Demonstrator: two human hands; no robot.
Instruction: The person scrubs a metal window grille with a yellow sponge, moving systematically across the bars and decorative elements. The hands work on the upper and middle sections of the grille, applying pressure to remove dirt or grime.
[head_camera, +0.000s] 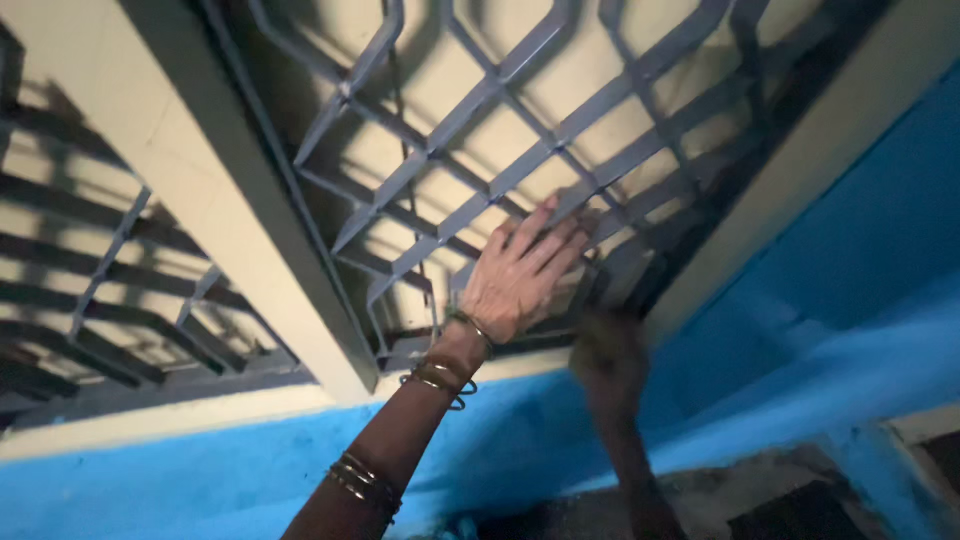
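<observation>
Grey metal window grille (480, 130), diamond pattern, set in a cream frame (210, 200) above a blue wall (820, 300); left hand (520, 275) at centre, fingers spread flat on the bars, gripping nothing; right hand (608, 362) at 5 o'clock, blurred, grip unreadable; progress unclear.

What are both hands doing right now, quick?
Left hand: open, fingers spread flat against the grey metal window grille, holding nothing.
Right hand: dark and blurred below the grille; open or closed cannot be told.

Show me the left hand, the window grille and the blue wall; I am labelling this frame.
left hand (520, 275), head view, back of the hand.
window grille (470, 105), head view, a grey diagonal bar.
blue wall (860, 300), head view, bare paint.
</observation>
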